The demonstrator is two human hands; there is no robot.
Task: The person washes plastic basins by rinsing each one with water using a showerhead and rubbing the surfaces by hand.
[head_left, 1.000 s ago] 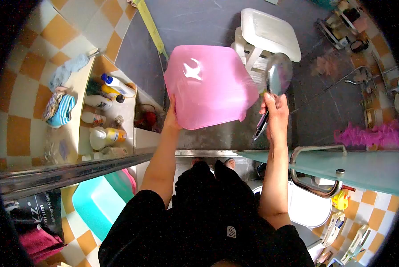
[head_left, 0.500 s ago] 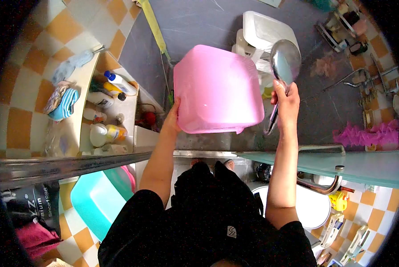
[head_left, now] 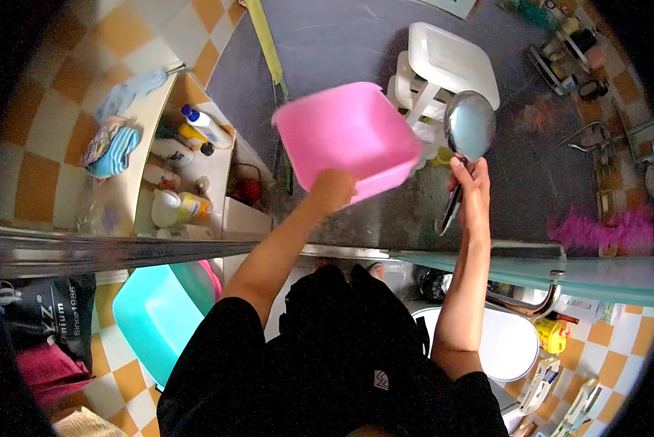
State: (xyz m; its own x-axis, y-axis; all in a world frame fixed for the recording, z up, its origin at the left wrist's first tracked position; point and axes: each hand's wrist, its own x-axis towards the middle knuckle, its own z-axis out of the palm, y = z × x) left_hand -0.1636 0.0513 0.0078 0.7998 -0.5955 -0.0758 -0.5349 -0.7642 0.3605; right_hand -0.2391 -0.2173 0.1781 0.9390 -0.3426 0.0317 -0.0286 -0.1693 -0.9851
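Gripping pink basin point(head_left: 352, 138) rim at center, your left hand point(head_left: 333, 191) closed; right hand point(head_left: 472, 182) wrapped round showerhead point(head_left: 470, 125), right of center.

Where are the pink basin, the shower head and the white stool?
Pink basin point(head_left: 349, 132): head view, inner surface.
Shower head point(head_left: 469, 127): head view, round shiny end.
White stool point(head_left: 454, 60): head view, the seat.

Blur softens the person's left hand point(head_left: 333, 191) and the pink rectangular plastic basin point(head_left: 350, 135); the lower edge cuts off the black short-sleeved shirt point(head_left: 319, 364)
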